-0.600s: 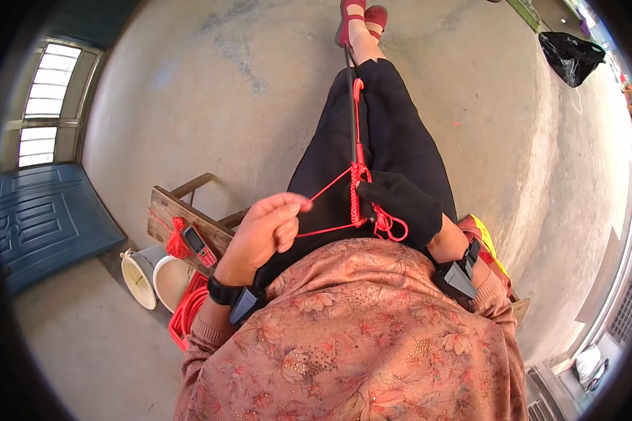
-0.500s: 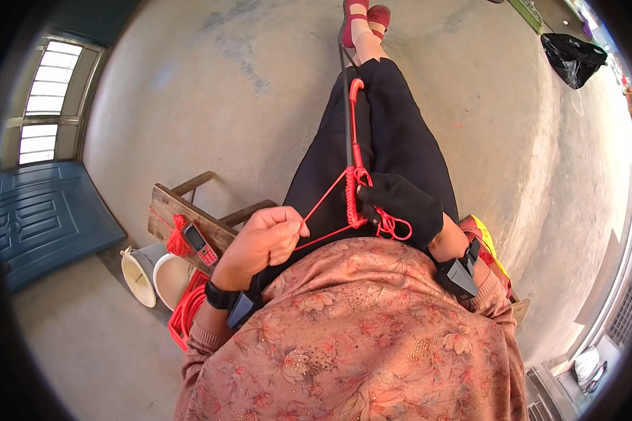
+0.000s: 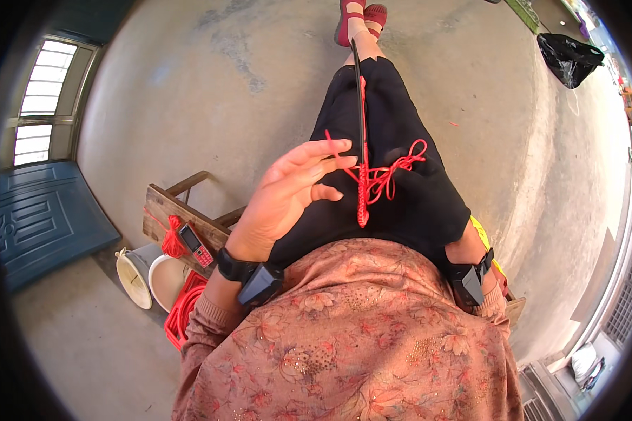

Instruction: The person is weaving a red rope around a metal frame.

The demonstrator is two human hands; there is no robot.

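A narrow black band [image 3: 359,70] runs from my feet up toward my lap. Thin red cord [image 3: 362,193] is wound tightly around its near stretch, and loose red loops [image 3: 393,172] stick out to the right. Bare and spread, my left hand [image 3: 295,182] is beside the winding, fingertips close to it. A cord end rises past its forefinger; whether the fingers touch it is unclear. My right hand [image 3: 435,203], in a black glove, blends into my black trousers to the right of the loops. Its fingers cannot be made out.
A wooden bench [image 3: 165,214] at my left carries a red cord bundle [image 3: 173,241] and a red-and-black keypad phone [image 3: 195,244]. Pale buckets [image 3: 133,279] and a red basket [image 3: 175,326] with red cord stand beside it. A black plastic bag [image 3: 569,59] lies far right.
My left hand has opened from a closed grip and moved up and right toward the winding. My gloved right hand has drawn away from the cord, to the right, uncovering the loops.
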